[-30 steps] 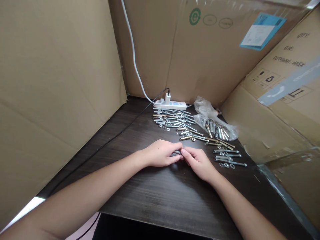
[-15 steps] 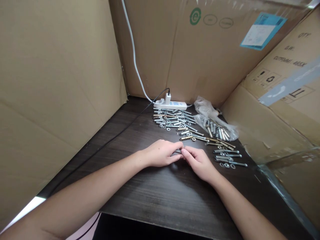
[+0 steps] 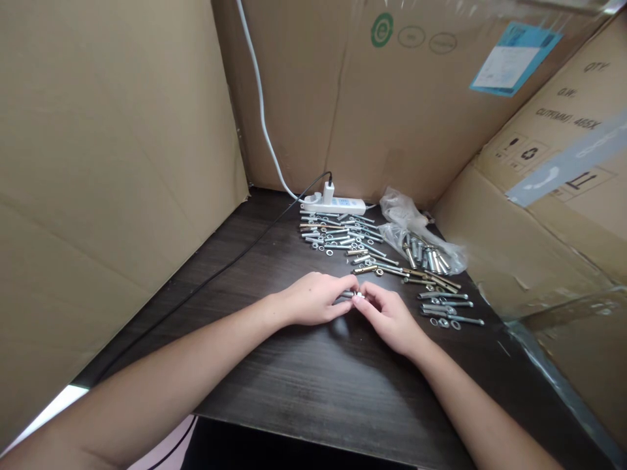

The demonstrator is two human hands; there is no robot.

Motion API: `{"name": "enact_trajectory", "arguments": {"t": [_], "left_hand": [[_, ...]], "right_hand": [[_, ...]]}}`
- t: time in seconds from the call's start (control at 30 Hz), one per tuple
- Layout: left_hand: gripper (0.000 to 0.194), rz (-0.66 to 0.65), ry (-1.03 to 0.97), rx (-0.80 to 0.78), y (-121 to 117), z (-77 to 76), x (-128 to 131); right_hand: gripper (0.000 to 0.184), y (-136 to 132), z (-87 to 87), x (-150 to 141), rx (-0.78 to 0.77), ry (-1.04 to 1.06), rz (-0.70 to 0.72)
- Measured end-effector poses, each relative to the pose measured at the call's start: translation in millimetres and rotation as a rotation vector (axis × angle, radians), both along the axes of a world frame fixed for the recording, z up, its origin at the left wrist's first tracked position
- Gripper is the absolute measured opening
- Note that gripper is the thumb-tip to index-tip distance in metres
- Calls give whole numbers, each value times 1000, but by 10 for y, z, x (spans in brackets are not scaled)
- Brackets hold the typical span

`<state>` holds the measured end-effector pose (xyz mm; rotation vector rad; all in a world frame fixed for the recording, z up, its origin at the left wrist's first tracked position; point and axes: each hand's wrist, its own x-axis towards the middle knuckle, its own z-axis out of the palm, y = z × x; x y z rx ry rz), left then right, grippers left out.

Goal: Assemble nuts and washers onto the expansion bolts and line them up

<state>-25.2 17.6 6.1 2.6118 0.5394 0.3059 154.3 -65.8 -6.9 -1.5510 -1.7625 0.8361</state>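
Both of my hands rest on the dark wooden table (image 3: pixel 304 385), fingertips meeting over a small metal bolt (image 3: pixel 351 295). My left hand (image 3: pixel 313 300) is curled with thumb and fingers pinched on the bolt's left part. My right hand (image 3: pixel 389 314) pinches a small silvery piece, perhaps a nut (image 3: pixel 359 296), at the bolt's right end. Just beyond my hands lies a spread of several bolts, washers and nuts (image 3: pixel 343 236), and a smaller group (image 3: pixel 445 308) lies to the right of my right hand.
A clear plastic bag (image 3: pixel 421 241) with more bolts lies at the back right. A white power strip (image 3: pixel 334 205) with a black cable (image 3: pixel 230 264) and a white cable (image 3: pixel 259 111) sits against the back. Cardboard boxes (image 3: pixel 112 163) wall in the table on the left, back and right.
The hands have hardly moved. The right fingers have shifted slightly, so a small silvery piece now shows at their tips.
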Motion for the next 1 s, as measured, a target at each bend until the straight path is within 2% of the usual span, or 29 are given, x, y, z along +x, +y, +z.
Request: {"name": "enact_trajectory", "arguments": {"t": [0.23, 0.4, 0.6, 0.8, 0.93, 1.0], "left_hand": [[18, -29, 7, -7, -12, 1, 5], [18, -37, 15, 15, -13, -1, 6], [18, -41, 19, -19, -19, 4, 20], [16, -49, 39, -44, -5, -15, 54], [16, -41, 28, -66, 5, -14, 66], [15, -43, 10, -82, -5, 1, 66]], "right_hand": [[46, 6, -23, 0, -38, 1, 34], [50, 2, -30, 4, -67, -15, 33], [45, -10, 51, 6, -79, -66, 68], [37, -29, 107, 12, -79, -226, 73], [51, 4, 34, 36, -134, -72, 10], [58, 12, 17, 37, -125, 12, -65]]}}
